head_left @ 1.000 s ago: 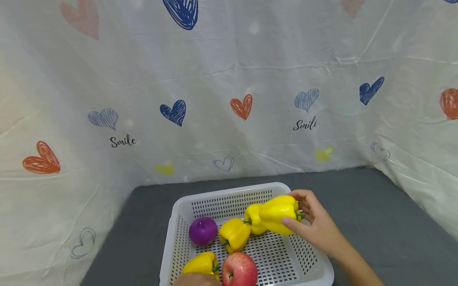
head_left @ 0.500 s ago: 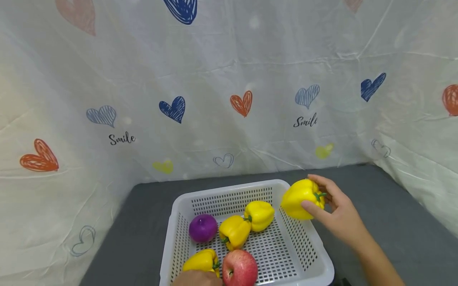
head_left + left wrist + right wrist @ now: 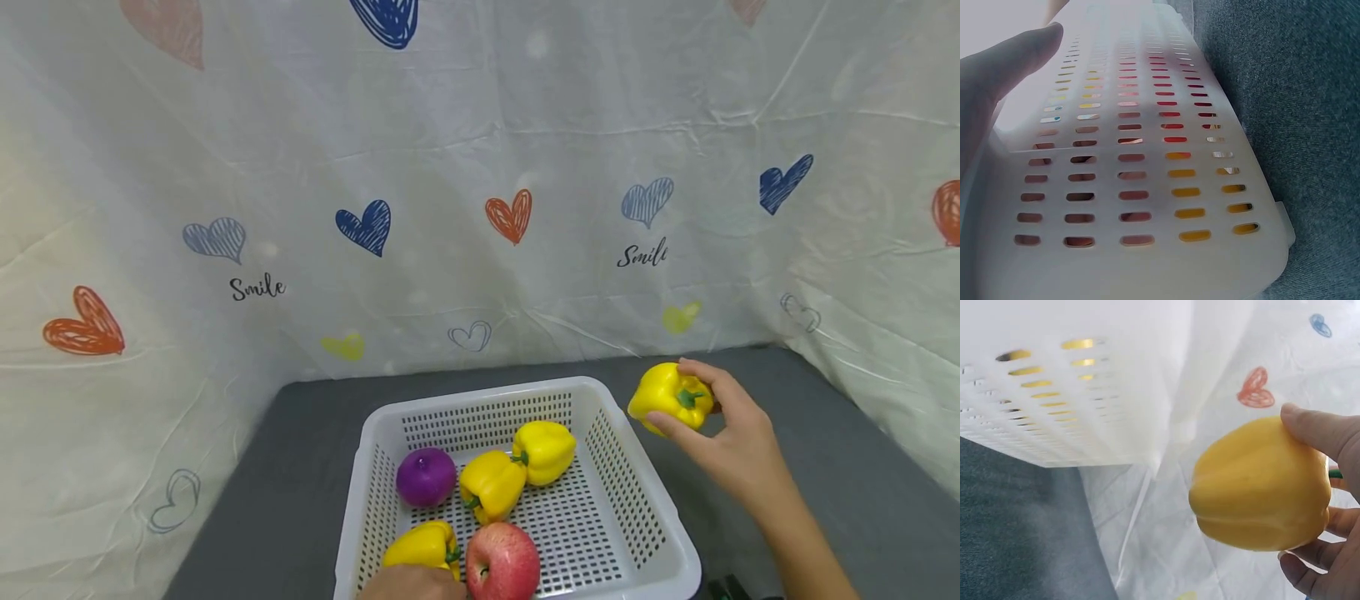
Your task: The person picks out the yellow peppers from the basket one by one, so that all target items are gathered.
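My right hand (image 3: 738, 433) holds a yellow bell pepper (image 3: 667, 396) between thumb and fingers, off the right side of the white plastic basket (image 3: 637, 467). In the right wrist view the held bell pepper (image 3: 1260, 487) shows its smooth lobed end, with the green stem toward the palm. My left hand (image 3: 412, 583) is at the basket's near left side, partly cut off by the frame. In the left wrist view its thumb (image 3: 1016, 59) lies along the outside of the slotted basket wall (image 3: 1104, 269), and skin tones show through the slots.
Inside the basket lie a purple onion-like ball (image 3: 426, 477), a red apple (image 3: 502, 562) and three more yellow bell peppers (image 3: 492, 487). A dark grey cloth (image 3: 300, 467) covers the table. Behind hangs a heart-printed curtain (image 3: 435, 275). A small black object (image 3: 727, 587) shows at the bottom edge.
My right hand has lifted the yellow bell pepper out of the basket and carried it right, past the rim. The left hand stays in place.
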